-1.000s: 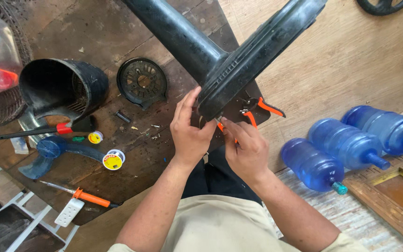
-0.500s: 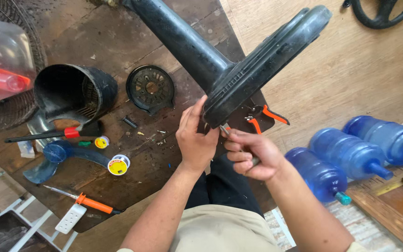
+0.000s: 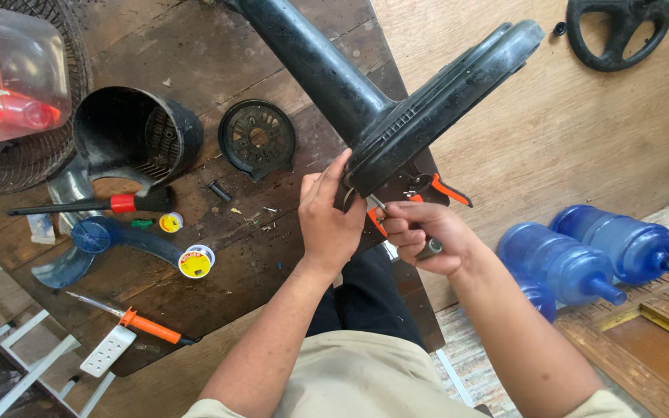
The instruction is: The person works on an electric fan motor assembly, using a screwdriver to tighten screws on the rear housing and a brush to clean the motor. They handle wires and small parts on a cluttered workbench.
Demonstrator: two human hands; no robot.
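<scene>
A black fan stand base [image 3: 443, 97] with its thick black pole [image 3: 311, 62] lies tilted on edge over the dark wooden table [image 3: 195, 46]. My left hand [image 3: 328, 217] presses against the lower rim of the base and steadies it. My right hand [image 3: 423, 232] is closed around the grip of a thin metal tool, its tip [image 3: 377, 204] pointing at the underside of the base. An orange and black clamp [image 3: 435, 190] sits just behind my right hand at the table's edge.
On the table lie a black motor housing [image 3: 137, 135], a round black cover [image 3: 257, 138], a blue fan blade [image 3: 106, 244], a red-banded tool [image 3: 87, 205], solder rolls [image 3: 195, 262] and an orange screwdriver [image 3: 145, 325]. Blue water jugs [image 3: 574, 259] lie on the floor at right.
The view has drawn closer and the base sits higher in frame. My right hand has curled tighter around the tool and shifted right; my left hand stays on the rim.
</scene>
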